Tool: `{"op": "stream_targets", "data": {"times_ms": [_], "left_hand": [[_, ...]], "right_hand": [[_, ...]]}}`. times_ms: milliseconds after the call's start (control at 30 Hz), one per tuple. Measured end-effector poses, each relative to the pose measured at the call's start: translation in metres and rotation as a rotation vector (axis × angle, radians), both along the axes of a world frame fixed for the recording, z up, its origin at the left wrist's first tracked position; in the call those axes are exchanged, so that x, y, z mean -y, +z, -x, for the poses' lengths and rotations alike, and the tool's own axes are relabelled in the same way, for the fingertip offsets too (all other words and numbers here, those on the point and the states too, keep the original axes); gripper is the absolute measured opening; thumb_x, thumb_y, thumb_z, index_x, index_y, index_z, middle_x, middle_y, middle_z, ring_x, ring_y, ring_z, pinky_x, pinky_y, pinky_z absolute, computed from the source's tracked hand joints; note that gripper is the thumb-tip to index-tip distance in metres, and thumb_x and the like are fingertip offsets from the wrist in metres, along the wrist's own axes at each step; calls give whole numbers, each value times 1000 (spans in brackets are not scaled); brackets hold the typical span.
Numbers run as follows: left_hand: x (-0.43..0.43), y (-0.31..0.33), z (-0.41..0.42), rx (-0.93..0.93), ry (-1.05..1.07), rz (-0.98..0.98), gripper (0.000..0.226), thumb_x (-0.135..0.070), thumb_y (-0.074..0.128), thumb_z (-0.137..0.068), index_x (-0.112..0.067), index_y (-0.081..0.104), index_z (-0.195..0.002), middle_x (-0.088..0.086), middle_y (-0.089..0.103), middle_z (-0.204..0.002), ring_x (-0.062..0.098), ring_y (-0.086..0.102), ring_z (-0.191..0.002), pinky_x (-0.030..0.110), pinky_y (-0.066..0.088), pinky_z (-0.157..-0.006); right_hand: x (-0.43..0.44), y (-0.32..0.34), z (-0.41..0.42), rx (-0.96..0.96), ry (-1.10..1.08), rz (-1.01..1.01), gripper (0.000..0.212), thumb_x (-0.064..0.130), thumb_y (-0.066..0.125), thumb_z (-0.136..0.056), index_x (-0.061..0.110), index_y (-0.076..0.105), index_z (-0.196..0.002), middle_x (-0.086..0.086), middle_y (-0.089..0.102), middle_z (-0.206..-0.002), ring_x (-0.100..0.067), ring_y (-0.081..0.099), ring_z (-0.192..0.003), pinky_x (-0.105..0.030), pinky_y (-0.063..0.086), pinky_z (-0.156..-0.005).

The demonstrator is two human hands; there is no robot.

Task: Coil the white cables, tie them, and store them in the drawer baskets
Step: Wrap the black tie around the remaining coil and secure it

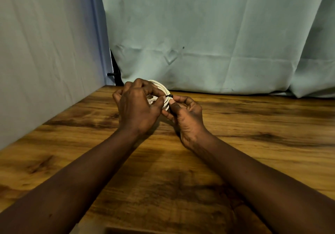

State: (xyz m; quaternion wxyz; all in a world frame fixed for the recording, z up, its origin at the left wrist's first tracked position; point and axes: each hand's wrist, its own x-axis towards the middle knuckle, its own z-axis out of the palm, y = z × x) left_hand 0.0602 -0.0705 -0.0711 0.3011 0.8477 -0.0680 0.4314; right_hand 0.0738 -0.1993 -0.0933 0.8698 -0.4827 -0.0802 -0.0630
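Both hands work together above the far middle of the counter (235, 143), wood-grain brown with dark streaks.

Left hand (137, 107): back of hand toward the camera, fingers (145, 85) curled over the near and left side of the cable (162, 87). Thumb tip presses in at the coil's right side. Clenched on the coil.

Cable: white, wound into a small round coil of several loops, held upright-ish between the two hands, just above the counter near its back edge. Only the top arc and the right side of the coil show; the rest is hidden behind the left hand.

Tie (169, 95): thin, black, wrapped across the loops on the coil's right side. Small dark end sticks out toward the right. Cannot tell whether it is fully fastened.

Right hand (188, 118): palm turned inward, fingers bent, thumb and forefinger pinching the coil right at the tie. Thumb tip touches the white strands just below the black band. Grasping, not loose.

Both forearms bare, coming in from the lower corners and meeting at the coil.

Behind the counter: pale blue-green cloth (217, 34), creased, hanging to the counter's back edge. A second lighter cloth along the left side. Dark bracket (113, 70) visible in the gap between them.
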Motion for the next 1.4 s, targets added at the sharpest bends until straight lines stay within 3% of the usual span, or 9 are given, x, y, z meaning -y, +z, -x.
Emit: {"op": "stream_targets", "data": {"times_ms": [133, 267, 500, 700, 1167, 1400], "left_hand": [[2, 3, 2, -22, -45, 100, 12, -38, 81, -81, -45, 71, -82, -17, 60, -109, 7, 50, -115, 26, 14, -93], [0, 3, 3, -3, -48, 125, 12, -34, 80, -83, -43, 72, -85, -14, 62, -108, 12, 55, -114, 31, 20, -96], [-5, 7, 2, -30, 58, -65, 8, -32, 75, -87, -33, 77, -94, -14, 57, -106, 16, 57, -108, 33, 20, -88], [-6, 7, 3, 24, 115, -169, 10, -36, 72, -89, -31, 77, -96, -6, 64, -111, 21, 60, -108, 43, 30, -95], [-8, 13, 7, 114, 135, -343, 12, -31, 74, -88, -29, 77, -99, -5, 65, -112, 21, 61, -99, 43, 29, -94], [-8, 16, 8, 99, 178, -519, 18, -18, 79, -79, -24, 76, -96, -1, 65, -112, 25, 64, -97, 46, 31, -96]], "right_hand": [[0, 1, 0, 7, 13, -13, 9, -2, 65, -97, 4, 60, -101, -11, 73, -90, -16, 74, -76, -31, 65, -72], [0, 0, -1, 4, 39, -19, 8, -3, 63, -97, 3, 60, -102, -10, 74, -89, -17, 75, -78, -31, 65, -72], [1, -1, -4, 56, -27, 97, 10, 0, 64, -98, 10, 63, -96, -7, 75, -85, -12, 70, -70, -20, 55, -56], [2, -3, -7, 81, -19, 134, 8, 1, 64, -98, 8, 64, -101, -12, 75, -90, -14, 67, -69, -23, 54, -58], [3, -2, -3, 85, 10, 157, 6, 0, 63, -98, 4, 65, -100, -9, 75, -87, -10, 70, -66, -19, 52, -52], [3, -2, -4, 69, -5, 159, 6, 0, 64, -97, 6, 65, -98, -1, 77, -81, -10, 70, -67, -19, 53, -52]]}}
